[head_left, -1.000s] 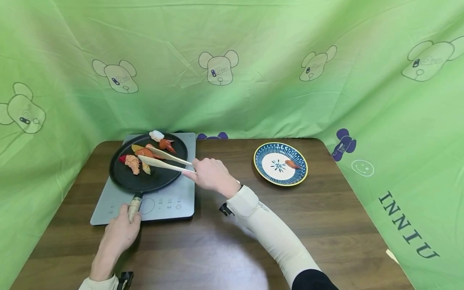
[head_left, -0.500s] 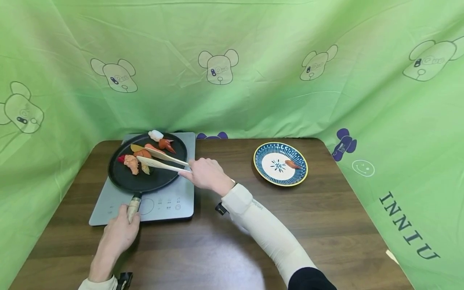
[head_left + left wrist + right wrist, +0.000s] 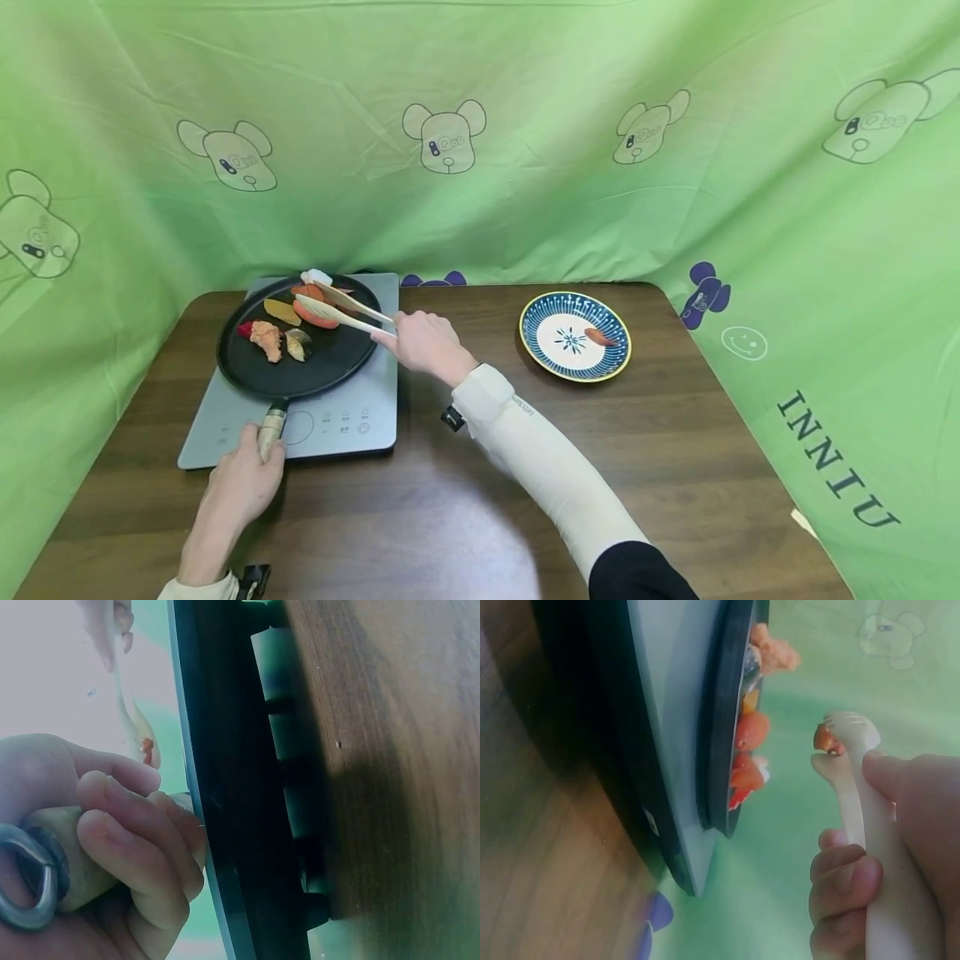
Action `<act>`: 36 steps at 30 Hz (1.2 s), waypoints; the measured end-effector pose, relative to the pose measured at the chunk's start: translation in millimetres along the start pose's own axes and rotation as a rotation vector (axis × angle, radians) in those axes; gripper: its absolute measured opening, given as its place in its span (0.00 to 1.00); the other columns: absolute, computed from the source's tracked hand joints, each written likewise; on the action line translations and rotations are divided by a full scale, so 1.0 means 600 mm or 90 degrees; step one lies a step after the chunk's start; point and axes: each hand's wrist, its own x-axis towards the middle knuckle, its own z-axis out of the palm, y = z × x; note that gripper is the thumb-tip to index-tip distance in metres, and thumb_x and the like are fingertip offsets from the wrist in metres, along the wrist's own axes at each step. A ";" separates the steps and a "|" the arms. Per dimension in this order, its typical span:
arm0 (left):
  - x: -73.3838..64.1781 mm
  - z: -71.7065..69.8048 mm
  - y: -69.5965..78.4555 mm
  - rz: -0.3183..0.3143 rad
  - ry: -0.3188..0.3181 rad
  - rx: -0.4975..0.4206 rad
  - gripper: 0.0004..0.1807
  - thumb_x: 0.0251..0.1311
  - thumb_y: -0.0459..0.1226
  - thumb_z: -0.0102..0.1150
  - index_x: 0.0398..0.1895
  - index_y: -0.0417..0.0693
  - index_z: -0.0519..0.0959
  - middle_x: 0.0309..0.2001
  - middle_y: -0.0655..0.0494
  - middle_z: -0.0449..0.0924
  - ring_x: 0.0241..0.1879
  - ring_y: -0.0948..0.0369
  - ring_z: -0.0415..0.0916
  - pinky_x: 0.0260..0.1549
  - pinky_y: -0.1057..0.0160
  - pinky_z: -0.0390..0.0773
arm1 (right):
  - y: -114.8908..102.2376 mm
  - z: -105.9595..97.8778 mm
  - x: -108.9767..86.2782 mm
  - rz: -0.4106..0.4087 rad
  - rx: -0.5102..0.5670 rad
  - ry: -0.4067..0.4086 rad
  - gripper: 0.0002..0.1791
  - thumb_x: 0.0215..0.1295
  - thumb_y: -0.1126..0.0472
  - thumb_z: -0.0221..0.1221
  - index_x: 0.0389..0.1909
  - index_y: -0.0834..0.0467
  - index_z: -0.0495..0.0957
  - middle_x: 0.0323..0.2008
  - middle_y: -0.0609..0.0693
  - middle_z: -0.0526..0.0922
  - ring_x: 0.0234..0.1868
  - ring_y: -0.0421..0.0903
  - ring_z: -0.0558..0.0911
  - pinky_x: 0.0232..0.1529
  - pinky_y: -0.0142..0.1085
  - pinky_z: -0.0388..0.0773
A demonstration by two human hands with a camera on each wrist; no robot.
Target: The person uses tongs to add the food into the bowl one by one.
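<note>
My left hand (image 3: 243,479) grips the handle (image 3: 272,429) of a round black frying pan (image 3: 330,375); a metal ring (image 3: 45,881) hangs at the handle's end in the left wrist view. My right hand (image 3: 431,346) holds pale tongs (image 3: 347,318) over the pan. Between the tong tips is a small orange-red food piece (image 3: 826,739), raised apart from the pan in the right wrist view. In the pan lie a lumpy orange piece (image 3: 267,340), a yellow slice (image 3: 281,312), a striped shell-like piece (image 3: 297,344), a red oval piece (image 3: 315,315) and a white piece (image 3: 317,277).
The pan stands on a grey induction cooktop (image 3: 345,437) at the left of the wooden table (image 3: 465,517). A blue-patterned plate (image 3: 551,354) with one reddish piece (image 3: 599,337) sits at the right. Green printed cloth (image 3: 525,208) surrounds the back and sides.
The tongs have closed in on the orange-red piece and lifted it, moving toward the pan's back. The red oval and yellow slice show more fully now. My left hand stays on the handle.
</note>
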 end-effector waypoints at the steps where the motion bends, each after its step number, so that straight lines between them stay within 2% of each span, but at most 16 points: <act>1: 0.000 0.000 0.000 0.001 0.001 0.000 0.30 0.69 0.46 0.35 0.63 0.30 0.49 0.25 0.42 0.67 0.20 0.52 0.67 0.16 0.57 0.64 | 0.001 -0.001 0.002 0.002 0.000 0.003 0.26 0.67 0.33 0.42 0.33 0.52 0.71 0.22 0.48 0.73 0.21 0.46 0.73 0.21 0.39 0.69; 6: 0.000 -0.001 -0.001 0.005 0.003 0.000 0.30 0.69 0.46 0.35 0.62 0.30 0.49 0.25 0.42 0.67 0.20 0.52 0.67 0.16 0.57 0.64 | 0.003 -0.004 0.011 0.006 -0.002 0.006 0.26 0.67 0.33 0.42 0.33 0.52 0.71 0.22 0.48 0.73 0.21 0.46 0.73 0.21 0.39 0.68; 14: 0.002 -0.002 -0.001 0.002 0.001 -0.003 0.30 0.69 0.46 0.34 0.62 0.30 0.49 0.25 0.43 0.67 0.19 0.53 0.67 0.16 0.57 0.65 | -0.008 -0.004 0.029 0.003 0.014 -0.020 0.26 0.67 0.33 0.42 0.31 0.52 0.71 0.22 0.47 0.73 0.20 0.45 0.74 0.19 0.37 0.68; 21: 0.001 -0.001 0.000 -0.004 -0.007 -0.009 0.30 0.69 0.46 0.35 0.63 0.30 0.49 0.25 0.43 0.67 0.19 0.53 0.67 0.16 0.57 0.65 | -0.013 -0.002 0.043 0.013 -0.005 -0.039 0.27 0.67 0.33 0.41 0.31 0.52 0.72 0.22 0.47 0.74 0.20 0.44 0.74 0.19 0.37 0.68; 28: 0.004 -0.001 -0.003 0.004 -0.012 -0.004 0.31 0.69 0.48 0.34 0.63 0.30 0.48 0.25 0.43 0.67 0.19 0.53 0.66 0.16 0.57 0.65 | -0.009 -0.001 0.051 0.022 -0.011 -0.043 0.28 0.67 0.32 0.40 0.33 0.52 0.73 0.23 0.47 0.74 0.21 0.44 0.74 0.20 0.37 0.69; 36: 0.004 0.000 -0.008 -0.007 -0.022 -0.005 0.32 0.68 0.49 0.34 0.62 0.31 0.49 0.24 0.43 0.67 0.18 0.53 0.67 0.16 0.57 0.65 | -0.016 0.002 0.058 0.023 -0.005 -0.053 0.28 0.67 0.32 0.41 0.31 0.53 0.73 0.24 0.47 0.74 0.21 0.44 0.74 0.20 0.37 0.69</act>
